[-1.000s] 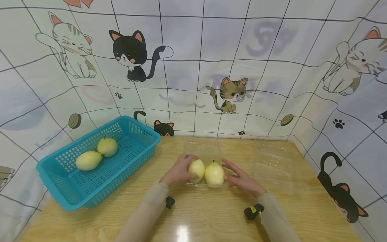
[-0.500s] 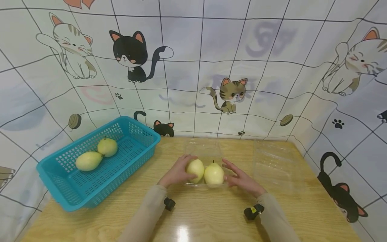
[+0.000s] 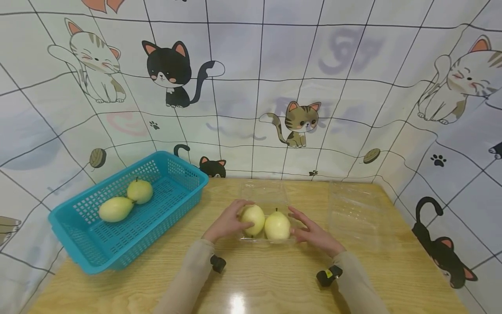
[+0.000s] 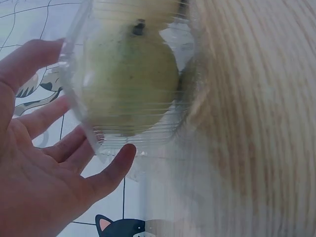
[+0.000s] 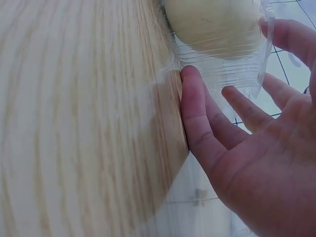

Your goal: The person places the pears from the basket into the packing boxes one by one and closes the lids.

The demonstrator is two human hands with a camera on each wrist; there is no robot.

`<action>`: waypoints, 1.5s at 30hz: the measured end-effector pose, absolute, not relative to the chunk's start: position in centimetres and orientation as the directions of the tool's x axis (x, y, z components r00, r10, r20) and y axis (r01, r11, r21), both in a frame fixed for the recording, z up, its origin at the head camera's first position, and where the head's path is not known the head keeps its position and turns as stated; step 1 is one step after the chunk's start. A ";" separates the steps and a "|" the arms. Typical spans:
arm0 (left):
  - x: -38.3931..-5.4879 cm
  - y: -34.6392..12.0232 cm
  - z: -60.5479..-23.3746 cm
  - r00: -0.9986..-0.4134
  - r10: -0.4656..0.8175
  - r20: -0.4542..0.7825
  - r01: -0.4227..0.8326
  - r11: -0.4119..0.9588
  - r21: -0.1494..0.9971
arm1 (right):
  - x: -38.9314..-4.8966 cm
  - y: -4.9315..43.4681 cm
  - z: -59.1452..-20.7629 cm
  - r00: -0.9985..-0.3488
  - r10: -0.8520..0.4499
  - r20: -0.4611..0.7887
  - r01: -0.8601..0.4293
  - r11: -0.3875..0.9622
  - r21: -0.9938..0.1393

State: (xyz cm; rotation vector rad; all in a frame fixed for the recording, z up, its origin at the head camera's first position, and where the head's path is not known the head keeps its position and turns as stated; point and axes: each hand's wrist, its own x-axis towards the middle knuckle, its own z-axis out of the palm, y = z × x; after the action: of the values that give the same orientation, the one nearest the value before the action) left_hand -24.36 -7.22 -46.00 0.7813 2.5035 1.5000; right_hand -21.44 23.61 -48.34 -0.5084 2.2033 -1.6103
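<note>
Two pale yellow-green pears sit side by side in a clear plastic clamshell box (image 3: 256,240), its lid (image 3: 263,190) folded back behind them. My left hand (image 3: 226,221) is at the box's left end, beside the left pear (image 3: 253,220). In the left wrist view, the left hand's loosely bent fingers (image 4: 49,116) are spread around the box's outer corner, with the pear (image 4: 131,79) inside the plastic. At the opposite end, my right hand (image 3: 317,236) is next to the right pear (image 3: 277,226). Its fingertips (image 5: 189,74) lie against or very near the clear wall.
A blue perforated basket (image 3: 135,244) stands at the left with two more pears, one lying (image 3: 116,209) and one upright (image 3: 140,192). Another clear plastic container (image 3: 354,213) lies at the right of the wooden table (image 3: 270,279). A cat-print sheet (image 3: 235,117) hangs behind.
My left hand has drawn slightly left, from holding the left pear to the box's edge. The left pear has settled a little leftward. The right hand stays in place.
</note>
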 end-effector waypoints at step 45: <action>-30.1 -8.2 -47.3 -0.973 0.213 -0.091 -0.025 0.294 0.956 | -21.4 23.6 -48.1 -0.884 -0.462 -0.071 -0.091 0.319 -0.943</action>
State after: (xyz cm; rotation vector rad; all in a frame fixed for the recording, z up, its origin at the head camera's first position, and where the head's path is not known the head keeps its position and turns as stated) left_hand -30.11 -8.17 -47.33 0.1733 2.3582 1.7473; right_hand -21.43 23.64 -48.13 -0.4951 2.2625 -1.5850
